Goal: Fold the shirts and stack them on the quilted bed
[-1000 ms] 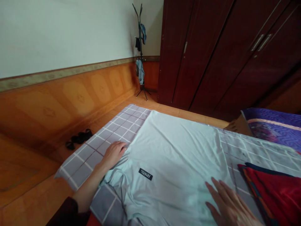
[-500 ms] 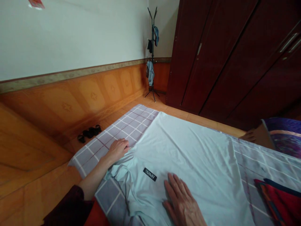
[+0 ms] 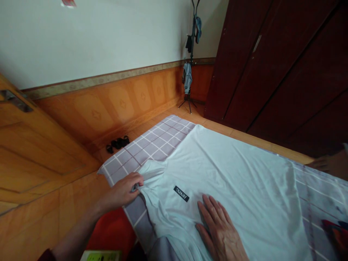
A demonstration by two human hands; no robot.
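Note:
A pale blue T-shirt (image 3: 231,174) with a small black label (image 3: 181,193) lies spread flat on a grey checked sheet (image 3: 152,143). My left hand (image 3: 125,188) is closed in a pinch on the shirt's sleeve at its left edge. My right hand (image 3: 221,228) lies flat with fingers stretched out on the shirt's chest, just right of the label.
Black sandals (image 3: 117,143) sit on the tiled floor by the orange wall. A coat stand (image 3: 190,54) with hanging clothes stands in the corner beside a dark wooden wardrobe (image 3: 277,69). A wooden door (image 3: 29,152) is at left. Red cloth (image 3: 335,232) shows at far right.
My left hand slid back toward me and pinched the sleeve, pulling it outward. My right hand moved from the shirt's right side to beside the label. The view panned left.

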